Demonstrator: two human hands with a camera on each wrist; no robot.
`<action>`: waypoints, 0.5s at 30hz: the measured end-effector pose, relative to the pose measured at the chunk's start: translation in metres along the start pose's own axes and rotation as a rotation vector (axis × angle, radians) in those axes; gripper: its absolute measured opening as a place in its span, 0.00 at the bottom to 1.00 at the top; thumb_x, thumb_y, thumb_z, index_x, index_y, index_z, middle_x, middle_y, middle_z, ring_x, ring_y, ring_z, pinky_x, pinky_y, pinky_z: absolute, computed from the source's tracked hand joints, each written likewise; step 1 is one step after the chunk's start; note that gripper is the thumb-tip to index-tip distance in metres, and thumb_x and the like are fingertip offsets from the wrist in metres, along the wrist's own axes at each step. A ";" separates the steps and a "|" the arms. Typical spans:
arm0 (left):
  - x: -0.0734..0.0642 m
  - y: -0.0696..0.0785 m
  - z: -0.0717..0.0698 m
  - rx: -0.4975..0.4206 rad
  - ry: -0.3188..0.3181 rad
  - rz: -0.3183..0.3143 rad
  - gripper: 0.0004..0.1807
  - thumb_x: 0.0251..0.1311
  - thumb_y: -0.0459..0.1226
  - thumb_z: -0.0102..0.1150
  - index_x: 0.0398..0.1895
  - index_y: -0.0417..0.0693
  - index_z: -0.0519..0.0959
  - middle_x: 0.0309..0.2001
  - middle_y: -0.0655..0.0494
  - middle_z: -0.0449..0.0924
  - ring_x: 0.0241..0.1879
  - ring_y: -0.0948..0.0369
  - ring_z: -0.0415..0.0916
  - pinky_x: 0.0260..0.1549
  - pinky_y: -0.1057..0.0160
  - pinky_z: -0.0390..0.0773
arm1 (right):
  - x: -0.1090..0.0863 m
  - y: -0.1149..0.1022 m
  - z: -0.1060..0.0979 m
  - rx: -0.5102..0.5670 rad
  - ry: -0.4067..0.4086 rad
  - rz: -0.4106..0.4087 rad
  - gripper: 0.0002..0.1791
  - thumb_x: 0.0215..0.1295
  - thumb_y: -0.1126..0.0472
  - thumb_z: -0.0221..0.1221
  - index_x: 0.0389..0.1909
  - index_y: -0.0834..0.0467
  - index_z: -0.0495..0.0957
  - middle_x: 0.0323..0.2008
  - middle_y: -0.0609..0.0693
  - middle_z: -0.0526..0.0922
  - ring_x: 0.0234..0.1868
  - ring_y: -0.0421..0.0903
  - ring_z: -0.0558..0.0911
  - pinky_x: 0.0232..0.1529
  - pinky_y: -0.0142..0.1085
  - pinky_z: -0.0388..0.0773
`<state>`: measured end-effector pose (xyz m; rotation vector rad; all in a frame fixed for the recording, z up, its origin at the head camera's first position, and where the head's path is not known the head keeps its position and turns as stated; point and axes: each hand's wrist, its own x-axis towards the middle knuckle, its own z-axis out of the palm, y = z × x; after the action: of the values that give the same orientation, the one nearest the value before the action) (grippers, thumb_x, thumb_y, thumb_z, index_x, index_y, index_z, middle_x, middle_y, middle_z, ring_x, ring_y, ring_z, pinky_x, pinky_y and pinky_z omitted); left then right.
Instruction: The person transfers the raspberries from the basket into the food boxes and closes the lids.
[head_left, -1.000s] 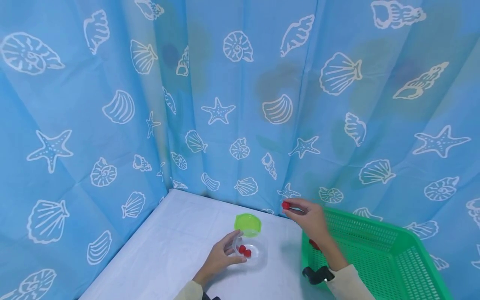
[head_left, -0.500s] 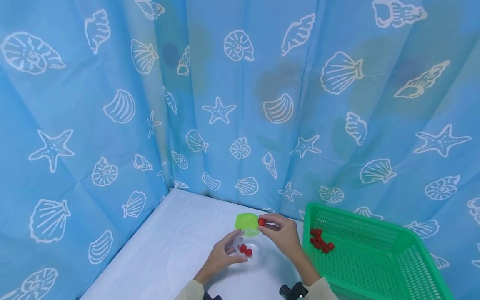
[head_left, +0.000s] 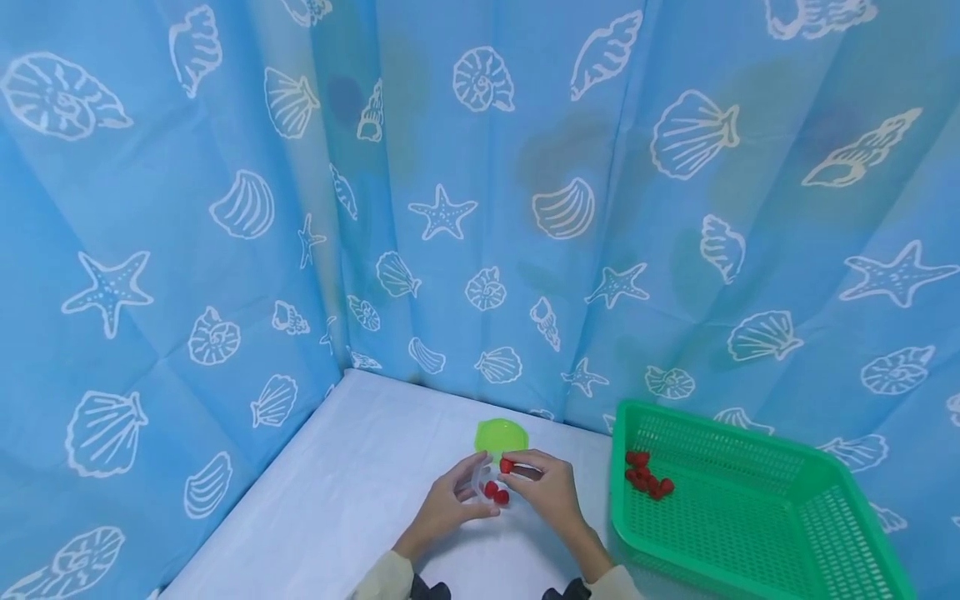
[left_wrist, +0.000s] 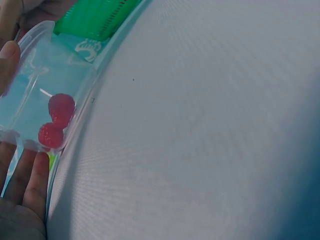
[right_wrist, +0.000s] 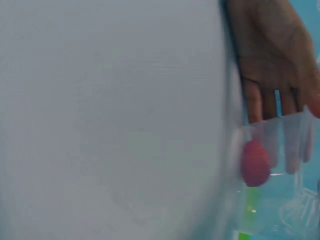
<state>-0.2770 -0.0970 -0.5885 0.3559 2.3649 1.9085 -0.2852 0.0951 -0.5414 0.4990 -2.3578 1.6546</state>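
A small clear plastic container (left_wrist: pixel 30 80) stands on the white-covered table, and my left hand (head_left: pixel 442 504) holds it by the side, thumb in front and fingers behind. Two red raspberries (head_left: pixel 502 497) lie inside, seen through the wall in the left wrist view. My right hand (head_left: pixel 551 492) pinches another raspberry (head_left: pixel 506 465) between thumb and fingers, over the container's opening. The right wrist view shows a raspberry (right_wrist: pixel 255 162) through the clear wall. Just beyond the container lies a bright green lid (head_left: pixel 501 435).
To the right stands a green plastic basket (head_left: pixel 757 502) with slotted walls, holding several raspberries (head_left: pixel 648 477) at its left end. Blue curtains (head_left: pixel 450 317) with white shell prints rise behind and to the left of the table (head_left: pixel 337 492).
My right hand has moved left from above the basket to the container with the raspberry, passing the lid. The left hand keeps holding the container. The head view has shifted slightly.
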 end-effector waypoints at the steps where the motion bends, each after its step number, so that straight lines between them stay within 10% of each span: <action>1: 0.000 0.001 0.000 -0.004 0.000 -0.001 0.45 0.50 0.47 0.74 0.72 0.56 0.63 0.69 0.59 0.67 0.69 0.51 0.61 0.60 0.51 0.72 | -0.001 0.002 0.001 -0.017 0.003 -0.004 0.17 0.52 0.64 0.72 0.45 0.57 0.86 0.42 0.43 0.87 0.45 0.40 0.85 0.46 0.34 0.81; 15: 0.000 -0.002 -0.002 -0.031 -0.018 0.029 0.47 0.48 0.47 0.75 0.73 0.55 0.63 0.69 0.60 0.66 0.70 0.53 0.60 0.59 0.57 0.73 | -0.003 0.004 0.019 -0.354 0.006 -0.137 0.15 0.48 0.60 0.75 0.39 0.55 0.87 0.36 0.42 0.87 0.38 0.38 0.85 0.40 0.30 0.83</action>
<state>-0.2775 -0.0997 -0.5903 0.4050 2.3293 1.9429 -0.2837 0.0787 -0.5531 0.5670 -2.4746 1.1441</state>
